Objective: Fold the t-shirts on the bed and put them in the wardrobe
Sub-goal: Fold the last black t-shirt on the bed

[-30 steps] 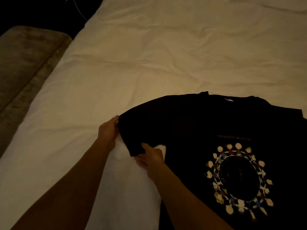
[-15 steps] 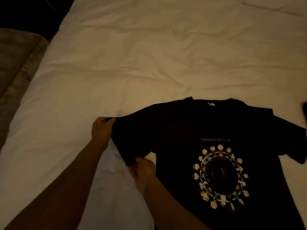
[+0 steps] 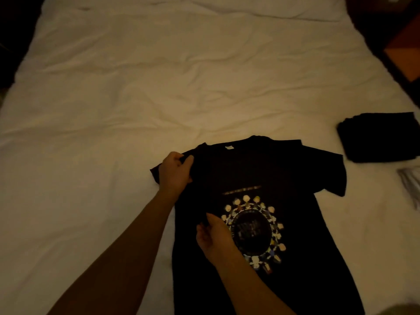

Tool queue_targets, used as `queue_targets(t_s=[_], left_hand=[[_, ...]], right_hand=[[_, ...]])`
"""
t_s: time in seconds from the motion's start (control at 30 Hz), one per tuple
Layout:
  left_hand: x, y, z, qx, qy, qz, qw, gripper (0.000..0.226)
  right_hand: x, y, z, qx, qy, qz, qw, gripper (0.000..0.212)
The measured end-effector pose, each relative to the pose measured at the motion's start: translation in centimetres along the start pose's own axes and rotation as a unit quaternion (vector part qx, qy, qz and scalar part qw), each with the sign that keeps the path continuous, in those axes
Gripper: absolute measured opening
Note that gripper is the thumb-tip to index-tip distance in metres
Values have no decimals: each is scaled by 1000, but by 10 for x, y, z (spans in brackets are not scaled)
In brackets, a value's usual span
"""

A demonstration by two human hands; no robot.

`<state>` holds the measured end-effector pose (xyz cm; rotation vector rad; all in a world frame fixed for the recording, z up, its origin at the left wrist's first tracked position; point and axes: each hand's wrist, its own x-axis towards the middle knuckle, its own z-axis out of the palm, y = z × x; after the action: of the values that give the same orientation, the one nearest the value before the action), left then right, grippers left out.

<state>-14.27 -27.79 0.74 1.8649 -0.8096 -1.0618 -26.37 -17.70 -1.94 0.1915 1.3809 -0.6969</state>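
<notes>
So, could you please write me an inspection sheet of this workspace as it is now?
Surface: bed with a wrinkled white sheet.
Job's things: black t-shirt lying print side up, its left sleeve being folded inward; folded black garments stacked at the right edge.
Clutter: pale fabric at the right edge, blurred.
Grippers: left hand grips the left shoulder of the shirt; right hand pinches the sleeve edge lower down.
Cables: nothing seen.
Surroundings: dark room; orange-brown furniture at the upper right.

Both forearms bare, no sleeves seen; left hand & right hand ungloved, nothing worn on wrists.
</notes>
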Motion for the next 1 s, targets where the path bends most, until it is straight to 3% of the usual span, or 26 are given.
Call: queue_targets(t_s=[0.2, 0.33, 0.4, 0.47, 0.63, 0.83, 1.0], left_hand=[[17, -5, 93, 61, -75, -38, 995, 15], [27, -32, 130, 108, -104, -84, 985, 15], [30, -44, 138, 136, -111, -81, 981, 14], [29, -50, 140, 149, -109, -72, 980, 16], [28, -49, 139, 156, -128, -51, 978, 19], [29, -40, 146, 161, -148, -57, 974, 19], [25, -23, 166, 163, -165, -45, 972, 18]], right_hand=[[34, -48, -49, 29, -32, 85, 995, 21], [55, -62, -62, -73, -53, 102, 991, 19], [67, -66, -66, -155, -39, 74, 984, 14], [75, -66, -69, -193, -21, 37, 980, 25], [75, -63, -71, -202, -19, -9, 979, 5], [71, -68, -77, -210, 3, -41, 977, 15], [66, -84, -90, -288, -7, -53, 956, 13]])
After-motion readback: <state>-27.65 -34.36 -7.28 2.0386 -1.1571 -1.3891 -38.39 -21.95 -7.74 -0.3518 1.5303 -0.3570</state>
